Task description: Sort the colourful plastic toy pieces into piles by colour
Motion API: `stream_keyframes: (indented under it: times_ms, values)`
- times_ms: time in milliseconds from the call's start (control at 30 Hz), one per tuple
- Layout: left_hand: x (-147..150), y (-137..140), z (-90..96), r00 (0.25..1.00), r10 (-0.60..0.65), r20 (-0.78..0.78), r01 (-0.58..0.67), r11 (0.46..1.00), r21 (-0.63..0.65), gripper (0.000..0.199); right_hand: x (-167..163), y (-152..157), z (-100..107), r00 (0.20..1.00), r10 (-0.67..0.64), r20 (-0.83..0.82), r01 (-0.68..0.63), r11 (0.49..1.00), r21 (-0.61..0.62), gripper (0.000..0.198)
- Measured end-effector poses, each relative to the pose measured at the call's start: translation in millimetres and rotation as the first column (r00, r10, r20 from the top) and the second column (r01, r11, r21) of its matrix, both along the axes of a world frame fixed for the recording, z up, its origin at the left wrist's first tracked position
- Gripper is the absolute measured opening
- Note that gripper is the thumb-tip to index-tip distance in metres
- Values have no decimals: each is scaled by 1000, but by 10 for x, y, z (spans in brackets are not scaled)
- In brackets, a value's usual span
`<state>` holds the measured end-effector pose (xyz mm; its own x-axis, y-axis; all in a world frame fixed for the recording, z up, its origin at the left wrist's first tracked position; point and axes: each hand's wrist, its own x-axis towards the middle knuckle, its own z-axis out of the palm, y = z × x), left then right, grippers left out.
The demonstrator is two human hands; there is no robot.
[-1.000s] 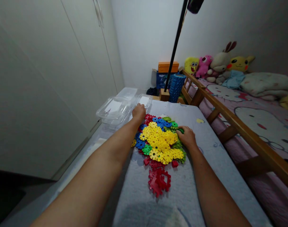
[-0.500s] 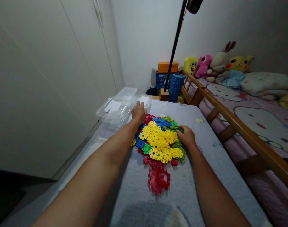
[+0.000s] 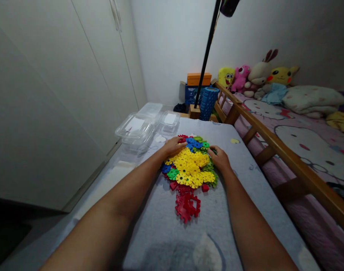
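Observation:
A pile of plastic snowflake discs lies on the bedsheet, with yellow discs [image 3: 190, 162] on top. Blue discs [image 3: 193, 143] and green discs [image 3: 173, 174] show around its edges. My left hand [image 3: 173, 146] rests over the pile's far left side, fingers stretched toward the blue discs. At the far right edge, my right hand [image 3: 219, 158] touches the green pieces, its thumb and fingers apart; whatever lies under its fingertips is hidden. Nearer to me are red toothed pieces [image 3: 183, 207] and a small red block [image 3: 205, 188].
Clear plastic containers [image 3: 123, 131] with lids stand at the far left, beside a smaller lidded box [image 3: 170, 119]. A wooden bed rail [image 3: 262, 135] runs along the right. Behind stand a black pole [image 3: 207, 56] and a blue foam roller [image 3: 209, 103]. White cupboards line the left.
My left hand has come back from beside the small clear box onto the pile's far left side. My right hand stays by the right edge. The view has shifted slightly.

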<state>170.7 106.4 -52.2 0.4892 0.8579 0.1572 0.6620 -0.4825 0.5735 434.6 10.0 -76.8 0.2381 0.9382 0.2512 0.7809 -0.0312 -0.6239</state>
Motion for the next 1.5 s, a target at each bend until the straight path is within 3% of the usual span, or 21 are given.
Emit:
stream_keyframes:
  times_ms: [233, 567, 733, 800, 900, 1033, 1267, 1500]
  values:
    - [124, -312, 94, 997, -37, -62, 36, 999, -18, 75, 62, 42, -60, 982, 48, -183, -43, 999, 31, 46]
    - [178, -1014, 359, 979, -81, -185, 96, 993, 74, 61, 51, 33, 3, 980, 111, -162, -112, 994, 6, 44]
    - [-43, -1476, 393, 970, -62, -234, 67, 998, 11, 101, -18, -2, 62, 975, 174, -140, -177, 984, -4, 49]
    - [-159, -1655, 330, 964, -70, -257, 63, 997, -37, 116, -48, -10, 87, 972, 192, -138, -196, 980, -16, 51]
    - [-281, -1846, 191, 960, -53, -274, 37, 997, -66, 122, -89, -20, 131, 968, 216, -126, -223, 974, -41, 53]
    - [-286, -1892, 84, 970, 2, -243, -15, 999, -52, 125, -150, -46, 182, 948, 271, -166, -286, 955, -74, 52]
    - [-122, -1755, 151, 967, 82, -239, -86, 996, -5, 116, -299, -94, 232, 877, 406, -257, -447, 885, -128, 54]
    - [-26, -1654, 120, 977, 102, -188, -89, 993, 76, 110, -324, -85, 286, 805, 497, -324, -548, 832, -87, 53]
